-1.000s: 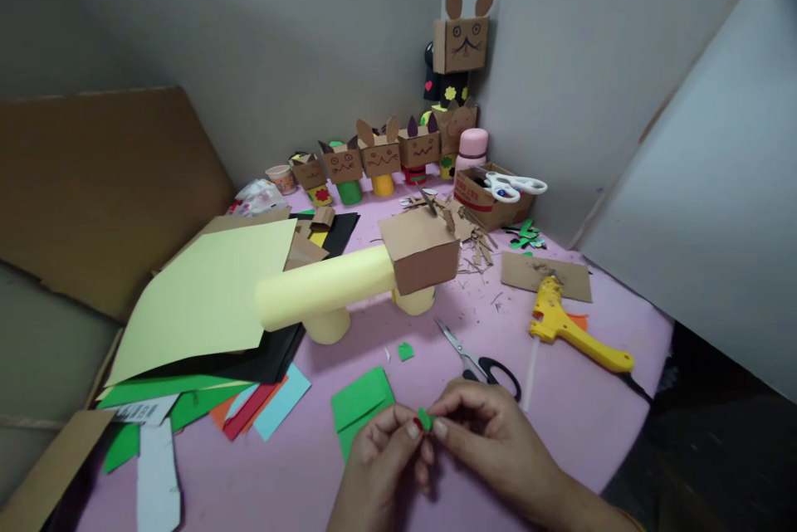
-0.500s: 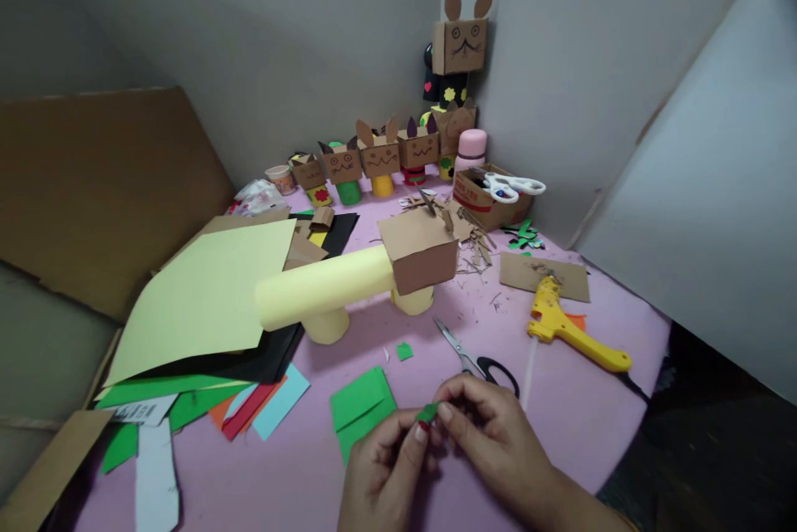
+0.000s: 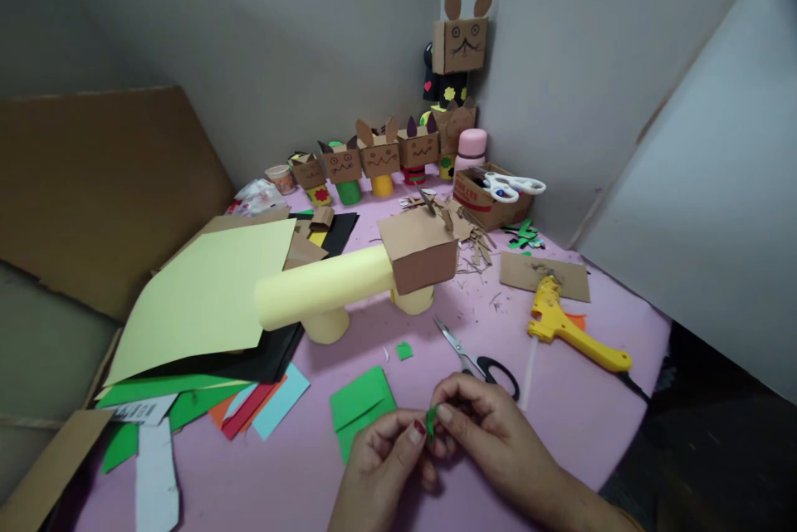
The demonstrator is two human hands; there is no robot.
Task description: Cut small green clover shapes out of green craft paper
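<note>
A small folded piece of green paper (image 3: 431, 424) stands between my fingertips, low in the head view. My right hand (image 3: 489, 432) pinches it between thumb and forefinger. The closed fingertips of my left hand (image 3: 387, 453) press at its other side. Just beyond my left hand lies a larger folded green paper (image 3: 361, 403), with a small green scrap (image 3: 404, 350) past it. Black-handled scissors (image 3: 476, 362) rest partly open beyond my right hand. Farther back stands a pale yellow paper tube body (image 3: 324, 287) with a cardboard box head (image 3: 420, 254).
To the right, a yellow glue gun (image 3: 579, 337) lies against a cardboard strip (image 3: 516, 270). Sheets of yellow paper (image 3: 205, 300) are stacked at left. Box-headed paper figures (image 3: 381, 158) line the back, beside a carton (image 3: 482, 204) holding white-handled scissors (image 3: 514, 185).
The green piece has turned from lying nearly flat to standing upright between my fingertips. My left thumb has shifted slightly left. Everything else on the table stays put.
</note>
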